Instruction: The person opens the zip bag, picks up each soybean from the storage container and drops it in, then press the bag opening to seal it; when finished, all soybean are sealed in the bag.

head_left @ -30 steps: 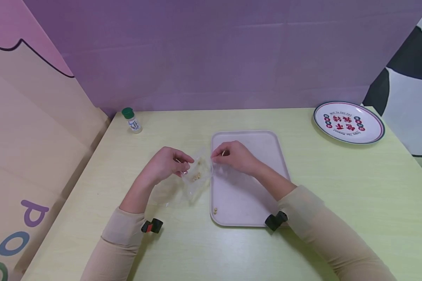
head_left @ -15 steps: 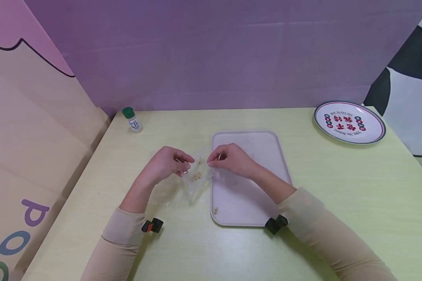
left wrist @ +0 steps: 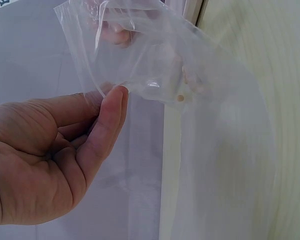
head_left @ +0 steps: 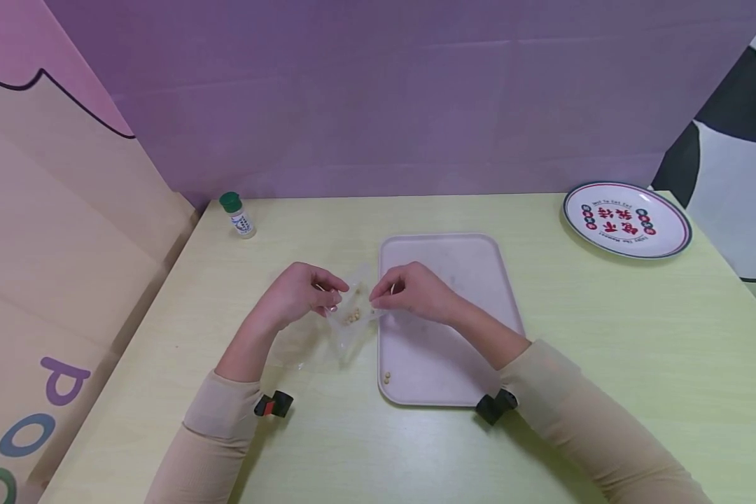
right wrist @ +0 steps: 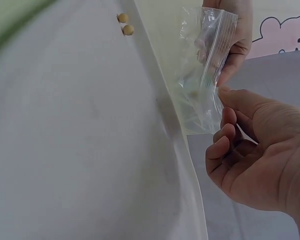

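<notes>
A clear zip-seal plastic bag (head_left: 345, 337) hangs between both hands, beside the tray's left edge. Several small, round, yellowish beans (head_left: 353, 316) lie inside it. My left hand (head_left: 297, 295) pinches the bag's left edge between thumb and fingers. The right hand (head_left: 412, 292) pinches the opposite edge, by the ribbed zip strip seen in the right wrist view, where its thumb and index finger meet at the plastic. A pale tray (head_left: 447, 350) lies under the right hand, with two loose beans (right wrist: 128, 30) in its near left corner.
A small bottle (head_left: 239, 218) with a green cap stands at the back left of the table. An oval white plate (head_left: 626, 238) with red lettering lies at the back right. A purple backdrop (head_left: 384, 98) rises behind the table's far edge.
My right hand has slid slightly left and nearer along the bag's edge. The left hand has stayed in place with its grip on the bag.
</notes>
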`<state>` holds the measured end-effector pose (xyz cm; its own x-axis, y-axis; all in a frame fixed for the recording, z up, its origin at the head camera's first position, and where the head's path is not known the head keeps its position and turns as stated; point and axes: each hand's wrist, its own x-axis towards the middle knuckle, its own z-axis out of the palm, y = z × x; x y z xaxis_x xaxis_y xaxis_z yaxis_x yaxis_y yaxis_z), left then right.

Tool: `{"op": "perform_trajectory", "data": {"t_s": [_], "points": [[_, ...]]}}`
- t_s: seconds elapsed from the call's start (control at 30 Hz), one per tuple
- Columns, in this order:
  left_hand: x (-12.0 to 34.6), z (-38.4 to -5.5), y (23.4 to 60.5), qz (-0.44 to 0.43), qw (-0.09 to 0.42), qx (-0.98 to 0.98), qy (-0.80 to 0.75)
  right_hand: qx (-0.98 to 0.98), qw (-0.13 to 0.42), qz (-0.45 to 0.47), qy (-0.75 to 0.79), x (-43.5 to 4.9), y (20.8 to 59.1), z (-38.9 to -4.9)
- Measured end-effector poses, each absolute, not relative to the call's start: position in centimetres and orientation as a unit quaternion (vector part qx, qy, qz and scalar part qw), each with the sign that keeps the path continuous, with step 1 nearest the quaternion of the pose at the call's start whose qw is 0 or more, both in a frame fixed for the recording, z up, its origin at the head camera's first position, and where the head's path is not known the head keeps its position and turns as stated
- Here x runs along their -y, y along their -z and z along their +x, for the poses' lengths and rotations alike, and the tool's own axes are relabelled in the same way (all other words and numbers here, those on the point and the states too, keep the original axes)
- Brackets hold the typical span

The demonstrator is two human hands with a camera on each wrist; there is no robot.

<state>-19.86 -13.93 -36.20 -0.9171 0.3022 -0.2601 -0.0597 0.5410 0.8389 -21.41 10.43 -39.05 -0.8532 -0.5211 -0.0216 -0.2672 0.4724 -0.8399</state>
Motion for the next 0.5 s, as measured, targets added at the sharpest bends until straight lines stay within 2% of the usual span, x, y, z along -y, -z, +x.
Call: {"op": "perform_trajectory", "data": {"t_s": [0.5], "points": [[14.0, -19.8, 36.1, 0.068, 0.193, -0.856, -0.475, -0.846, 0.138, -0.238, 0.457, -10.9, 39.1, -20.0]]}}
